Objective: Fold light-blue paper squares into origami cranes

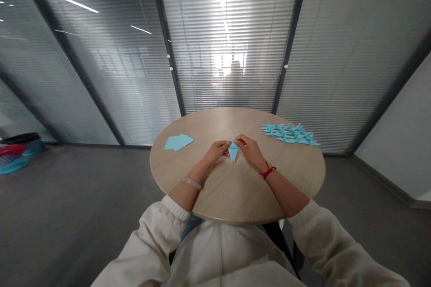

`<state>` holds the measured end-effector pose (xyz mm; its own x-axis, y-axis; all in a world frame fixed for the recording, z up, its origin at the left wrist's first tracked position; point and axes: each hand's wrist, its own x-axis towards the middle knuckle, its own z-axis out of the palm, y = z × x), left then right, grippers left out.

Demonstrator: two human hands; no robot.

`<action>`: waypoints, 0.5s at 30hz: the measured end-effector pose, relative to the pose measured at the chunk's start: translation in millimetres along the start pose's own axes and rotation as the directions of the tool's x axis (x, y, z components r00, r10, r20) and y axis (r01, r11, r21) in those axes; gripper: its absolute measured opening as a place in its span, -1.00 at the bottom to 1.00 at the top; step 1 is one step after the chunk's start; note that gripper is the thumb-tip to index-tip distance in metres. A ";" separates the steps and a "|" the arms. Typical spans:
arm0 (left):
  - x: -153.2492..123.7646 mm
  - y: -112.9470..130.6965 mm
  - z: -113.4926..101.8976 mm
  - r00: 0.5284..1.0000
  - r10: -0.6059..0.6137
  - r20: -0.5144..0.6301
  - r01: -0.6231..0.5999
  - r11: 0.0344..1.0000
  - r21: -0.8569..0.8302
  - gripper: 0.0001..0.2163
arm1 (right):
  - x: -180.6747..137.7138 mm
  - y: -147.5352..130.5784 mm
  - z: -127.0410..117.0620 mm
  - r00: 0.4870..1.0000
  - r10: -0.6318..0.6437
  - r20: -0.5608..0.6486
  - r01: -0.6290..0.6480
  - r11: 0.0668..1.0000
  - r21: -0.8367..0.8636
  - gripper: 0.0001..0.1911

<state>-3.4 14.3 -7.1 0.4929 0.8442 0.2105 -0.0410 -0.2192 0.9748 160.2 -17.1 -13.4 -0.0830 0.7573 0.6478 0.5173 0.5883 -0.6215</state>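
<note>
Between my two hands is a folded piece of light blue origami paper (233,152), kite-shaped, with a narrow point toward me and a crease down its middle. My left hand (218,150) pinches its left edge with thumb and fingers. On the opposite side, the fingers of my right hand (248,147) are closed on its upper right edge. Both hands are just over the middle of the round table (232,202). How the far end of the paper is folded is partly hidden by my fingers.
Flat light blue paper sheets (178,142) lie at the table's left. Several folded blue paper cranes (289,133) are bunched at the far right. Behind the table stands a glass partition with blinds (232,31). Baskets (13,161) sit on the floor far left.
</note>
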 end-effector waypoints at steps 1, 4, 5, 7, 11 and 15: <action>-1.5 2.5 1.5 1.000 0.004 0.002 -0.004 1.000 -0.008 -0.55 | -0.1 -0.3 -0.2 1.000 0.019 -0.008 -0.019 1.000 0.001 -0.75; -6.5 11.2 5.2 0.999 0.001 0.033 -0.002 1.000 0.014 -0.55 | -0.2 0.3 -0.4 0.999 0.036 -0.023 -0.036 0.999 -0.004 -0.75; -8.0 14.1 5.9 0.998 0.000 0.060 -0.001 0.999 0.033 -0.58 | -0.2 0.9 -0.3 0.999 0.036 -0.030 -0.036 0.999 -0.012 -0.75; -10.2 18.4 6.6 0.994 -0.006 0.106 0.000 0.998 0.055 -0.61 | 0.0 2.1 0.0 0.998 0.032 -0.047 -0.034 0.999 -0.026 -0.76; -10.5 19.9 6.1 0.994 -0.007 0.106 0.000 0.998 0.062 -0.64 | 0.0 3.5 1.3 0.998 0.017 -0.058 -0.019 0.999 -0.035 -0.78; -8.8 16.7 5.3 0.995 0.002 0.103 -0.009 0.998 0.069 -0.63 | 0.0 3.5 2.4 0.997 0.022 -0.073 -0.025 0.999 -0.037 -0.77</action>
<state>-3.8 0.6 6.9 0.5796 0.7890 0.2040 0.0146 -0.2603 0.9654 160.1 -14.3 -16.7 -0.0090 0.7474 0.6643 0.5508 0.5582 -0.6205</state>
